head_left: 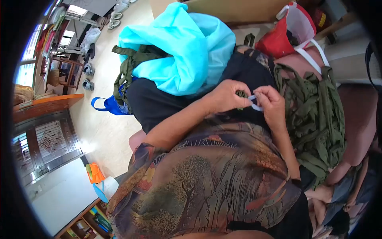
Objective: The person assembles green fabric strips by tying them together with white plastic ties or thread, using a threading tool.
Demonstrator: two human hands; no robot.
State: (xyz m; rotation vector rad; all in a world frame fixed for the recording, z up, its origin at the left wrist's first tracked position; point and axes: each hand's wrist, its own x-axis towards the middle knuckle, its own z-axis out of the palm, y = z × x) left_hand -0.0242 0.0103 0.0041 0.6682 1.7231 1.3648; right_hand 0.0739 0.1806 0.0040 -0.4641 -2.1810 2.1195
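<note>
My left hand (229, 95) is closed on a small folded bundle of dark green fabric strap (241, 95), held above my lap. Facing it, my right hand (271, 104) pinches a thin whitish band (255, 106) that loops between the two hands, close to the strap's end. Whether the band goes round the strap is hard to make out. Beside my right arm lies a large tangled heap of green straps (314, 115). A bright turquoise cloth or bag (179, 51) covers my far left knee, with more green straps (127, 71) hanging from its left side.
A red bag (284, 34) with white handles stands at the far right. A blue bag (115, 104) hangs near my left knee. Shoes (88, 84) lie on the pale floor at left. An orange bag (95, 173) is at lower left. Another person's arm (358, 183) shows at right.
</note>
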